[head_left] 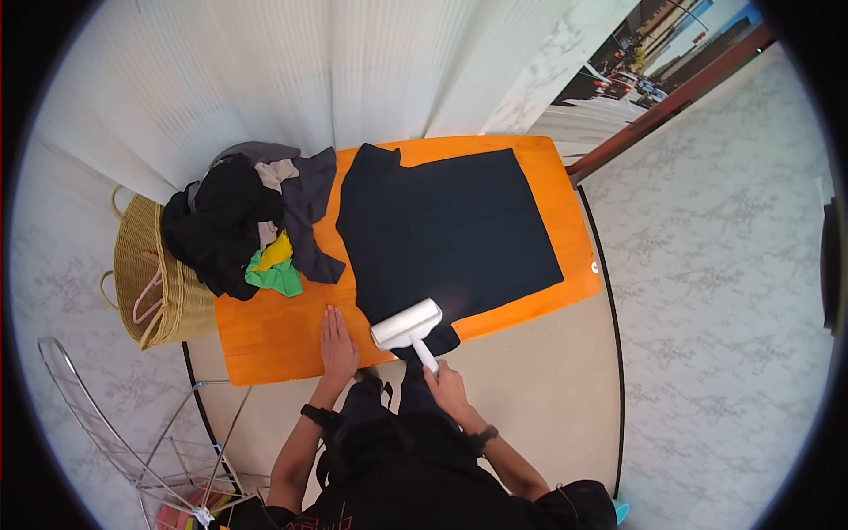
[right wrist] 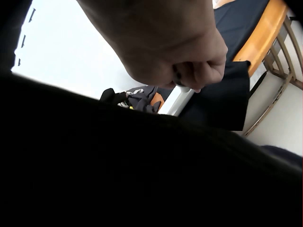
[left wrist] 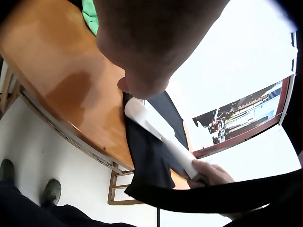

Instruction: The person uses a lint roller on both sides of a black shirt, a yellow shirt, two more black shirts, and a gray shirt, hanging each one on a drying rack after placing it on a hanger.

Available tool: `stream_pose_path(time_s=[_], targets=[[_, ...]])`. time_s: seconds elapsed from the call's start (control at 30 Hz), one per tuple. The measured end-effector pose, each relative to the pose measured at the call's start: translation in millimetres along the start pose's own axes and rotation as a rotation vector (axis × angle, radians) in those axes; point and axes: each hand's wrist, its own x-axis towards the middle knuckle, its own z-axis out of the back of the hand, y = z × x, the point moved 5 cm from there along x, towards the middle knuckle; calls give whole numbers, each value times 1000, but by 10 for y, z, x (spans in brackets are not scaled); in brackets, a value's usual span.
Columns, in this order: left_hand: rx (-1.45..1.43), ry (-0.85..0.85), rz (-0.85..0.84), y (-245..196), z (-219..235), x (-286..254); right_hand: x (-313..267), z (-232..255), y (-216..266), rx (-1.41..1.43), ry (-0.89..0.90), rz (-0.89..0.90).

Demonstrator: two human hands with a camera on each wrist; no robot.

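Note:
A dark navy T-shirt (head_left: 442, 230) lies spread flat on the orange table (head_left: 291, 344), one sleeve hanging over the near edge. My right hand (head_left: 448, 389) grips the handle of a white lint roller (head_left: 406, 324), whose wide roll overlaps the shirt's near part in the head view. In the right wrist view the curled fingers (right wrist: 203, 73) wrap the handle, and most of the roller is hidden. My left hand (head_left: 338, 347) rests on the table with straight fingers, just left of the shirt. The left wrist view shows the lint roller (left wrist: 151, 118) beyond that hand.
A heap of clothes (head_left: 230, 221), with black, grey, green and yellow pieces, sits on the table's left end. Beside it stands a wicker basket (head_left: 141, 265) holding a pink hanger. A metal drying rack (head_left: 177, 442) is at the lower left. White curtains (head_left: 265, 71) hang behind.

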Motion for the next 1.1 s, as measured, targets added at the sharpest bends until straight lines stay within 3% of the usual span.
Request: stream_pose_path(time_s=[0.13, 0.23, 0.43, 0.83, 1.1], targets=[[-22, 77, -78, -156, -113, 72, -336, 220, -48, 54, 4, -108], [-31, 165, -159, -398, -250, 42, -257, 309, -62, 96, -54, -144], [9, 257, -286, -707, -567, -117, 697, 240, -110, 49, -128, -48], [-20, 239, -212, -798, -487, -106, 3067, 33, 819, 38, -130, 149], [-32, 237, -132, -819, -454, -91, 3606, 73, 1140, 58, -102, 210]])
